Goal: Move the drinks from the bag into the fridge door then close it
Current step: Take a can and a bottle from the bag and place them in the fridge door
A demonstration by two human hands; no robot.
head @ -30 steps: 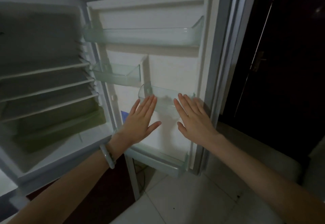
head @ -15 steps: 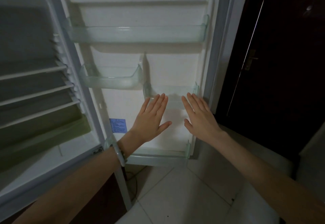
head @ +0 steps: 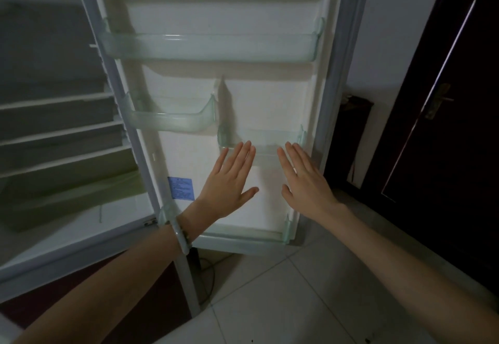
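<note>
The left hand [head: 229, 181] and right hand [head: 305, 181] are both held flat, fingers together and thumbs spread, gripping nothing, in front of the inner face of the open fridge door [head: 189, 162]. A pale bangle [head: 181, 238] circles the left wrist. At 12 o'clock from the fingertips sits a small clear door bin [head: 266, 138]; another door bin [head: 172, 120] lies at 10 o'clock, and the long top bin [head: 210, 46] above. A blue label [head: 181, 187] is at 9 o'clock of the left hand. No drinks or bag show.
</note>
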